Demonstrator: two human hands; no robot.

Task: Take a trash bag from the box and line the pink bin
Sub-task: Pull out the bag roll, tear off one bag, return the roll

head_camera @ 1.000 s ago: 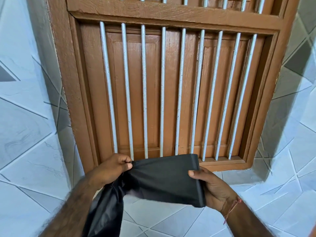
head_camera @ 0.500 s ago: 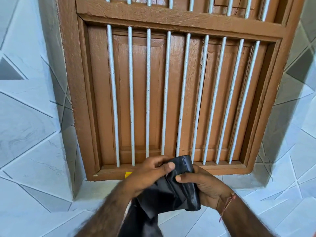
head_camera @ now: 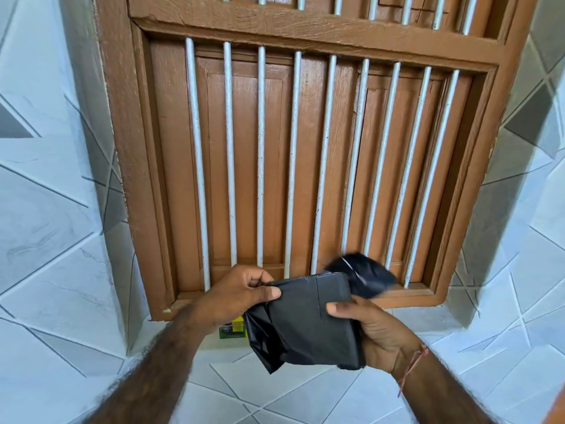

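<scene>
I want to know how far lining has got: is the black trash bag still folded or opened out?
Mostly folded: the black plastic trash bag is a flat creased rectangle between left hand and right hand.

Below the wooden window frame (head_camera: 128,185) two bare hands show: one left hand (head_camera: 237,293) and one right hand (head_camera: 376,328), both gripping the single black trash bag (head_camera: 308,322). Within the frame's lower opening stand nine white vertical bars (head_camera: 260,154); more bars sit above its crossbeam, cut off, so no full count there. Under the frame's bottom rail one small green-and-yellow box (head_camera: 234,329) peeks out. One reddish thread (head_camera: 411,367) circles the right wrist.
</scene>
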